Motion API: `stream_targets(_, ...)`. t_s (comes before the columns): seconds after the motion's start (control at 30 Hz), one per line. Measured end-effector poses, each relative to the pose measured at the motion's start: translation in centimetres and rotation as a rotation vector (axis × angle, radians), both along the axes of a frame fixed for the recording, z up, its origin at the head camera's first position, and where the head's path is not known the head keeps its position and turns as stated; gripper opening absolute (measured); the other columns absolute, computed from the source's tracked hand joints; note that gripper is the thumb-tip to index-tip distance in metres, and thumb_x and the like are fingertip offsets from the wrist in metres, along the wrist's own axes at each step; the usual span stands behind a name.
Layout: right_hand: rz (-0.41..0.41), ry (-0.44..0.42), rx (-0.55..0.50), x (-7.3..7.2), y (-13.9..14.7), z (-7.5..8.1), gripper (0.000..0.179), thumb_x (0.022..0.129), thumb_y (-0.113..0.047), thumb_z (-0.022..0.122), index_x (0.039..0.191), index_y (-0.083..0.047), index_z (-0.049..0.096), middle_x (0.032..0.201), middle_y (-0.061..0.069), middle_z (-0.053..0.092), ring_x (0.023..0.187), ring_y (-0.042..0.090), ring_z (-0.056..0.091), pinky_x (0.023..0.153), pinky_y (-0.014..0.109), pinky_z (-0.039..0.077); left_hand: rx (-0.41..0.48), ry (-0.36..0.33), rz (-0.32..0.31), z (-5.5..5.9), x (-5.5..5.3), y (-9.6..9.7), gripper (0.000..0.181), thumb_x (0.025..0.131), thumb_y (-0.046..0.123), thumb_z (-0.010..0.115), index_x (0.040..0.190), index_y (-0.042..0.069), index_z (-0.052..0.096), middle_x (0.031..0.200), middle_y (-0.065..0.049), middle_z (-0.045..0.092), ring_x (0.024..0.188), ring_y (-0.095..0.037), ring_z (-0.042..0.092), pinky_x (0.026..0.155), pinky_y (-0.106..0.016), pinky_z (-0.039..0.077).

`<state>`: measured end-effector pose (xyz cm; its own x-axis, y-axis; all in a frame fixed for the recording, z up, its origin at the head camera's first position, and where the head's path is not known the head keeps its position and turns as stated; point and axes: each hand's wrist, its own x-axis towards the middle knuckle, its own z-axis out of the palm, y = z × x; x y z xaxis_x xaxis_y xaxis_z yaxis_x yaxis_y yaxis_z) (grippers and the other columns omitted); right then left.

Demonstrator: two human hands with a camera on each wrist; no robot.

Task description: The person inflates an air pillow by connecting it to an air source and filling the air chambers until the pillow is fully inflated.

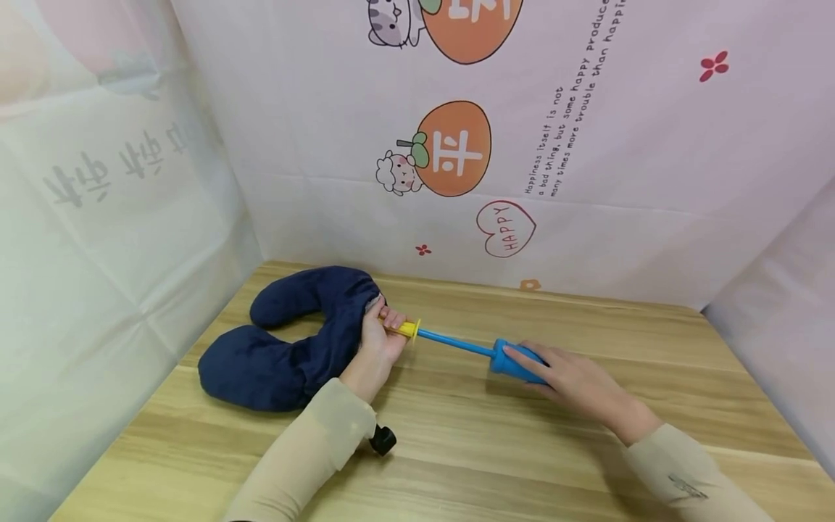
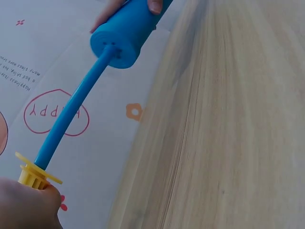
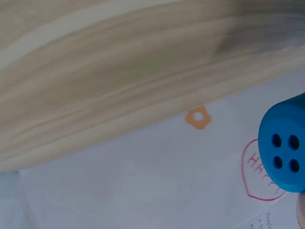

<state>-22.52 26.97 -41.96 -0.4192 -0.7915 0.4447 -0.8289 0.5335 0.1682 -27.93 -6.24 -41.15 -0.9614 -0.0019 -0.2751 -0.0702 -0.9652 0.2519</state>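
A hand pump is stretched between my two hands, with a blue rod [image 1: 454,341] joining a yellow flanged end [image 1: 409,329] to a blue barrel [image 1: 515,361]. My left hand [image 1: 383,339] grips the yellow end, right at the curved side of a dark navy U-shaped neck pillow [image 1: 326,362]. Whatever lies between that hand and the pillow is hidden. My right hand [image 1: 574,377] holds the blue barrel from above, fingers along and around it. In the right wrist view, the end face of the barrel [image 3: 286,148] shows several round holes.
All this is over a wood-grain table [image 1: 496,449]. Beneath my left forearm a small black object [image 1: 382,439] pokes out, partly hidden by the sleeve. Printed white cloth [image 1: 326,145] hangs along the table's back edge and both sides.
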Motion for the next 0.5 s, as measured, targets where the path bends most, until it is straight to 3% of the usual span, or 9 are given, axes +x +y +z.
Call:
stream_targets(0.13,0.02,0.035,-0.015,0.1,-1.8,0.7,0.057,0.109,-0.046,0.038,0.153,-0.011,0.047,0.124,0.019,0.065,0.091,0.032,0.072,0.07,0.045,0.06,0.021,0.025,0.021,0.1,0.1,0.6,0.052,0.112,0.019,0.04,0.06,0.014,0.037,0.05,0.005,0.034,0.04,-0.009,0.033,0.061,-0.027,0.034)
stream_targets(0.2,0.034,0.051,-0.017,0.1,-2.8,1.0,0.056,0.106,-0.041,0.053,0.151,-0.009,0.047,0.122,0.02,0.066,0.089,0.032,0.073,0.069,0.044,0.061,0.024,0.032,0.019,0.0,0.2,1.0,0.051,0.111,0.019,0.039,0.06,0.014,0.037,0.05,0.005,0.034,0.04,-0.009,0.033,0.06,-0.026,0.035)
stream_targets(0.3,0.035,0.055,-0.014,0.0,-4.3,1.2,0.069,0.092,-0.03,0.079,0.15,-0.008,0.048,0.12,0.02,0.066,0.087,0.031,0.073,0.069,0.042,0.061,0.024,0.044,0.016,-0.1,0.5,1.4,0.051,0.112,0.019,0.038,0.061,0.014,0.036,0.05,0.005,0.033,0.041,-0.009,0.032,0.057,-0.024,0.033)
stream_targets(0.37,0.027,0.044,-0.009,0.0,-5.4,1.3,0.082,0.081,-0.022,0.089,0.15,-0.009,0.048,0.12,0.019,0.065,0.086,0.03,0.072,0.069,0.041,0.061,0.015,0.043,0.014,-0.3,0.7,1.7,0.051,0.112,0.019,0.038,0.061,0.015,0.035,0.049,0.005,0.033,0.041,-0.009,0.032,0.058,-0.025,0.033)
stream_targets(0.5,0.009,0.023,-0.004,-0.2,-7.1,1.5,0.084,0.078,-0.019,0.091,0.15,-0.012,0.049,0.121,0.018,0.064,0.087,0.029,0.071,0.071,0.041,0.061,0.004,0.046,-0.007,-0.6,1.1,2.4,0.05,0.112,0.02,0.037,0.062,0.015,0.035,0.05,0.005,0.033,0.042,-0.009,0.032,0.061,-0.025,0.034)
